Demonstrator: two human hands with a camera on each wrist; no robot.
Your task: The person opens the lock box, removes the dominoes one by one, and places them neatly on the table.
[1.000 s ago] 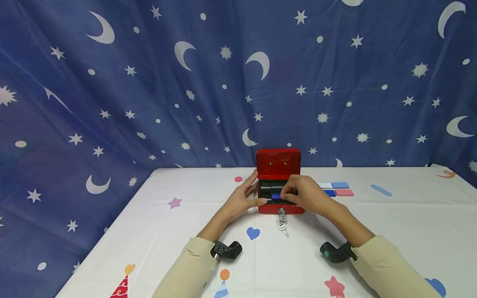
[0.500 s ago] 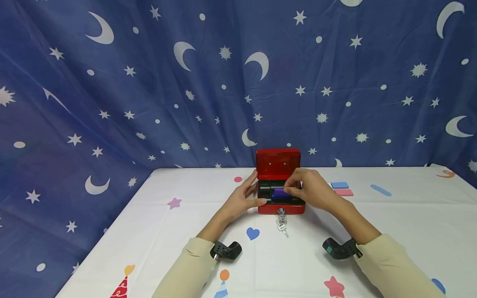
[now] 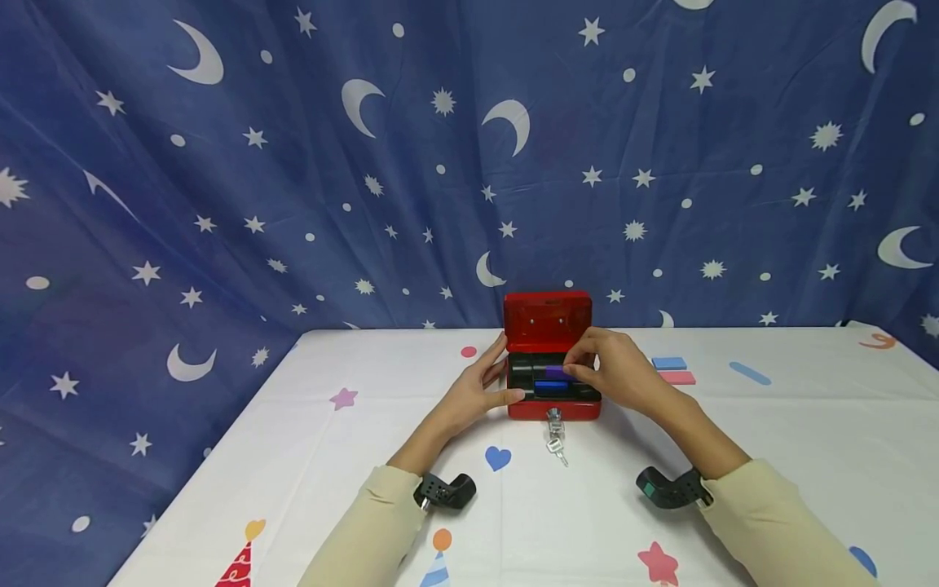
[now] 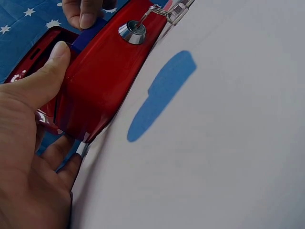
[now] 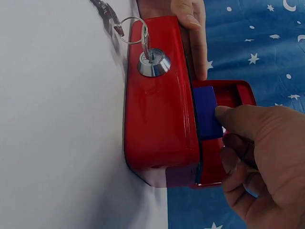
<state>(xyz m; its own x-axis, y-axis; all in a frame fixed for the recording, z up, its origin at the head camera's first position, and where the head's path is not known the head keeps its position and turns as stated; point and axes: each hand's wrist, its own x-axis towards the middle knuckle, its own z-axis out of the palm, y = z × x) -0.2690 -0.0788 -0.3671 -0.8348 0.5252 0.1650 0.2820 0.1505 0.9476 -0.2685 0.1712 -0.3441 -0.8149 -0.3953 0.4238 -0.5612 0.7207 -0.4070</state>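
Observation:
A red cash box (image 3: 553, 412) stands with its lid (image 3: 548, 322) raised and a black tray (image 3: 521, 373) inside. My left hand (image 3: 475, 395) holds its left side, the thumb over the front left rim and the fingers along the outside. My right hand (image 3: 616, 371) pinches a purple block (image 3: 557, 372) between thumb and fingers over the tray. Just in front of it lies a blue block (image 3: 550, 386) in the tray. The right fingers cover the purple block's right end. A key sits in the lock (image 5: 154, 63) on the front of the box.
Keys (image 3: 557, 447) hang from the lock onto the white tablecloth. Right of the box lie a light blue block (image 3: 669, 363) and a pink block (image 3: 676, 377); my right hand hides the spot beside them. A starry blue curtain (image 3: 411, 204) rises behind the table.
My right hand has moved a little back and right. The purple block has come into view and shifted toward the back, uncovering the blue one. My left hand has stayed put.

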